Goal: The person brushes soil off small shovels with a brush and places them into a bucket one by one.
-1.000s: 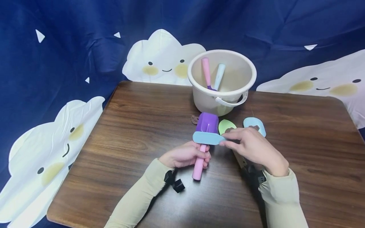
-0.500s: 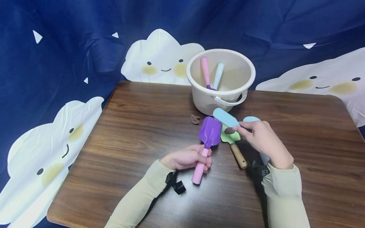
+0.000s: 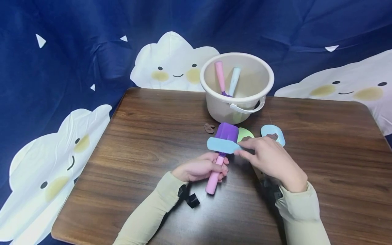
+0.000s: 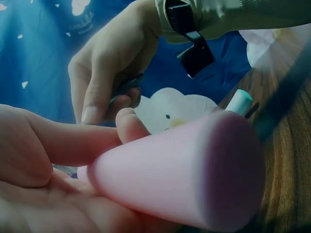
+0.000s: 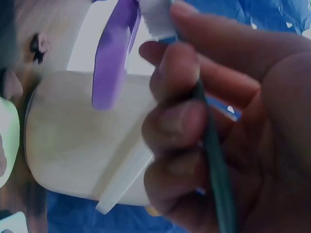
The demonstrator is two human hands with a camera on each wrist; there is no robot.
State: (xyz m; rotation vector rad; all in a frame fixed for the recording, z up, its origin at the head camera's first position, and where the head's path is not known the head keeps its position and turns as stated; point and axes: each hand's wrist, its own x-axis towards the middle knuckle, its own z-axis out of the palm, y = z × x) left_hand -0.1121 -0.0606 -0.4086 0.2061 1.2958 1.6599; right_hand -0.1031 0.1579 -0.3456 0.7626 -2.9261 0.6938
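Note:
In the head view my left hand (image 3: 202,168) grips the pink handle of a toy shovel (image 3: 227,130) whose purple blade points away, toward the bucket. My right hand (image 3: 274,161) pinches a light blue brush (image 3: 223,145) and holds it crosswise over the blade's near part. White bristles (image 5: 156,19) show on the brush's underside in the right wrist view, close to the purple blade (image 5: 112,68). There the fingers curl round the dark-looking brush handle (image 5: 216,165). The left wrist view shows the pink handle (image 4: 155,179) lying across the left palm, thumb over it.
A cream bucket (image 3: 220,108) at the table's back holds a pink and a pale blue handle. Before it lie a brown clump (image 3: 209,128), a green trowel (image 3: 245,132) and a blue shovel (image 3: 271,129) bearing a brown piece (image 3: 272,136). My right hand partly covers the latter two.
The brush swung right and away, beyond the blade's far edge, then came back left across the blade. The shovel tilted briefly and returned, staying in the left hand.

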